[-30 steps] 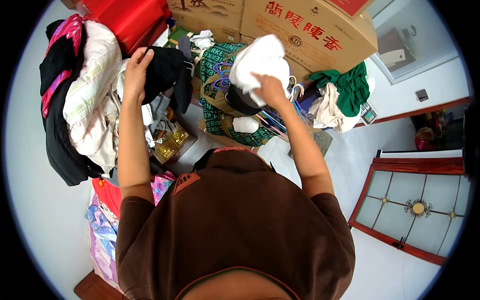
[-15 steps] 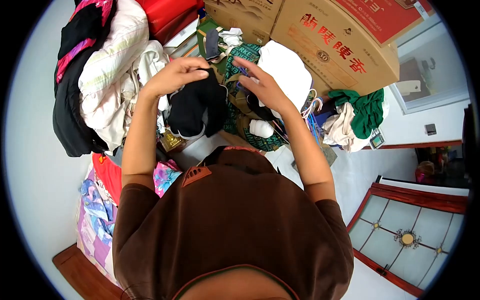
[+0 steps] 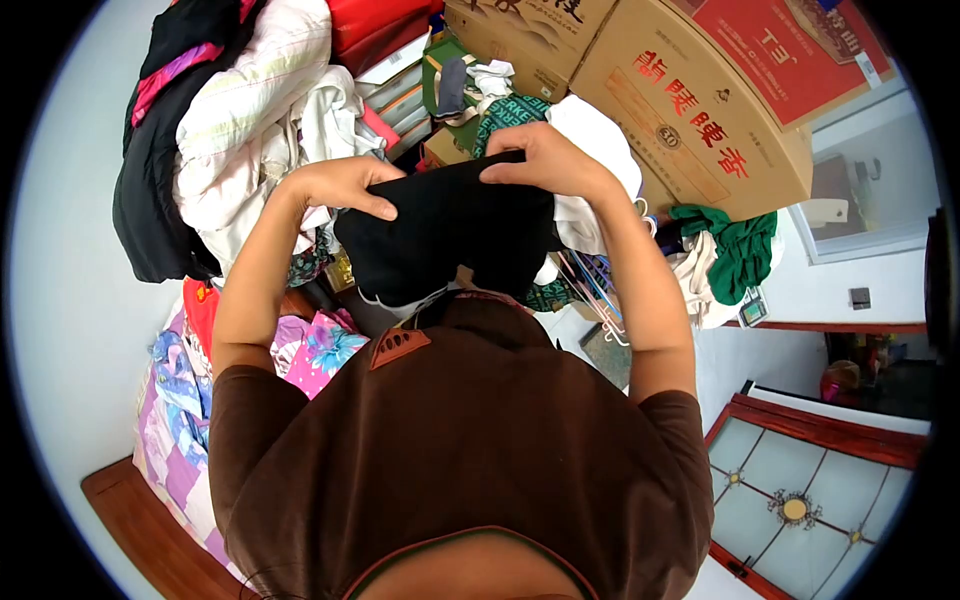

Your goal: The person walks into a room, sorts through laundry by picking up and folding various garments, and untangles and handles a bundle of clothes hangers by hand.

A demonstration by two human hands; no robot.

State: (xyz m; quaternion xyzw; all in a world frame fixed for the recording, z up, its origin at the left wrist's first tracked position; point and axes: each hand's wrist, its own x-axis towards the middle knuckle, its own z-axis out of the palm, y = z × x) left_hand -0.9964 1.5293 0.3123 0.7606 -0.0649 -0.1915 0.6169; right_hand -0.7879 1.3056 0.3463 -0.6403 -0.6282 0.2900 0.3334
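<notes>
Pinching black cloth [image 3: 450, 235], my left hand [image 3: 338, 186] and right hand [image 3: 550, 160] share its top edge. I'd tension both sides evenly.

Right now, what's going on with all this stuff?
A person in a brown shirt is holding a black cloth, with the left hand and right hand on its upper edge. Pale bedding is piled off to the left, and a big cardboard box stands beyond the right hand.

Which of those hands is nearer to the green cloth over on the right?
The right hand: it holds the black garment, left of the green cloth. The left hand grips that garment farther left still, beyond the right one.
</notes>
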